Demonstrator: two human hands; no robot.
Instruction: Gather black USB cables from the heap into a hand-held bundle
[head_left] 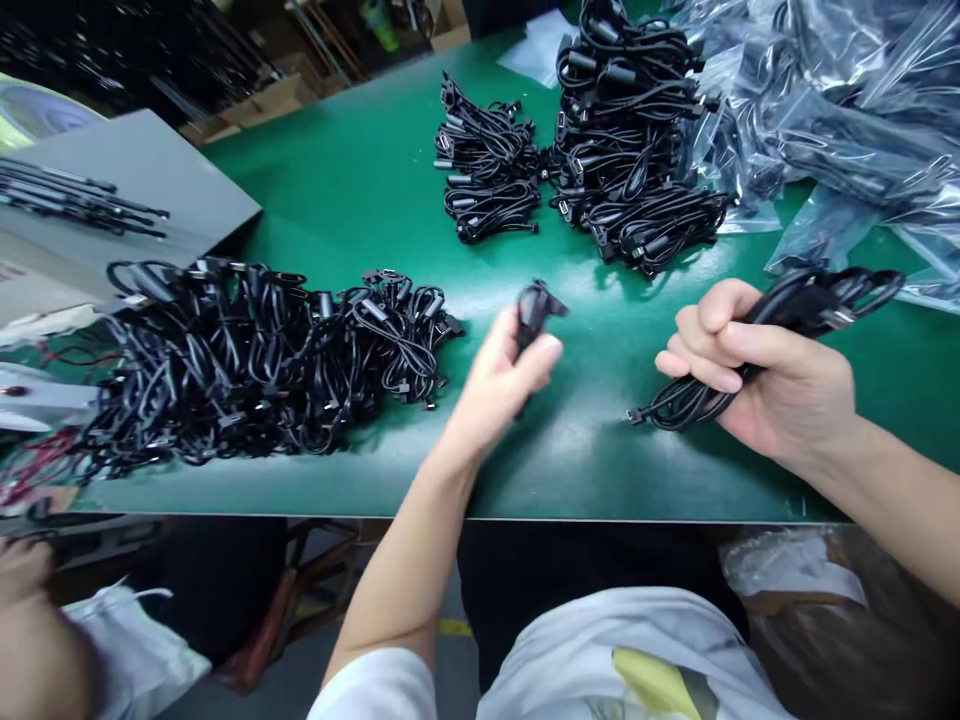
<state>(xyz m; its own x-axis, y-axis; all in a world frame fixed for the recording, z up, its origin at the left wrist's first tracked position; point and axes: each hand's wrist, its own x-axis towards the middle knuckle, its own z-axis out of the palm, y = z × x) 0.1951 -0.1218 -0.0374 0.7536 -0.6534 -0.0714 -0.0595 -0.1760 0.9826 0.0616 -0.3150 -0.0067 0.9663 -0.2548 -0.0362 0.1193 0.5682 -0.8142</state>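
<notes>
My right hand (780, 385) is closed around the middle of a bundle of black cables (802, 300), raised above the green table at the right. Loops and small plugs of that bundle stick out on both sides of the fist. Near the table's centre, my left hand (499, 375) grips another small coiled black cable (532, 310) between thumb and fingers. Most of this cable's lower part is hidden by the hand, and the area is slightly blurred.
A long heap of black cable bundles (262, 360) covers the table's left. A smaller pile (487, 165) and a taller stack (630, 140) stand behind my hands. Clear plastic bags (847, 120) holding cables fill the back right. A grey box (150, 170) and another person's arm (37, 630) are at left.
</notes>
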